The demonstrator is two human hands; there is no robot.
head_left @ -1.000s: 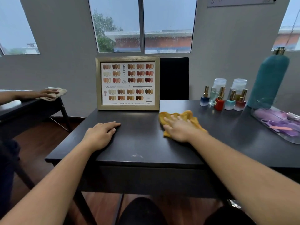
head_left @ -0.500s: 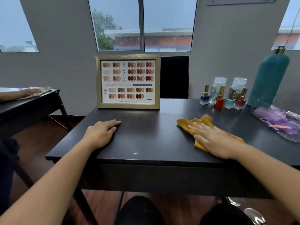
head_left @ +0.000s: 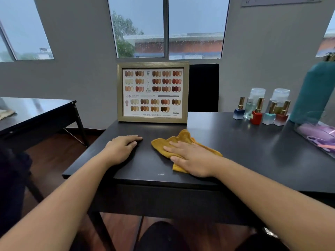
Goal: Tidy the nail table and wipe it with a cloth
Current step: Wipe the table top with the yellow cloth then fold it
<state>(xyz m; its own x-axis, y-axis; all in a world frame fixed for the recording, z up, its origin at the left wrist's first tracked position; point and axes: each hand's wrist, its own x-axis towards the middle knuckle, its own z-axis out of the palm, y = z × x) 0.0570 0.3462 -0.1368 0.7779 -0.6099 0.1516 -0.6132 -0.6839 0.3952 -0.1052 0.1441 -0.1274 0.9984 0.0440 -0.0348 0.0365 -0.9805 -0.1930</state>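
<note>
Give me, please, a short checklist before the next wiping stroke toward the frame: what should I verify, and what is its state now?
1. The right hand lies flat on the yellow cloth: ok.
2. The yellow cloth lies wholly on the table, not over its front edge: ok.
3. The left hand rests flat on the table, apart from the cloth: ok.
4. Nothing stands between the cloth and the swatch frame: ok.
5. The polish bottles stand upright, far from the cloth: ok.
6. The tabletop is already clean: cannot tell.
</note>
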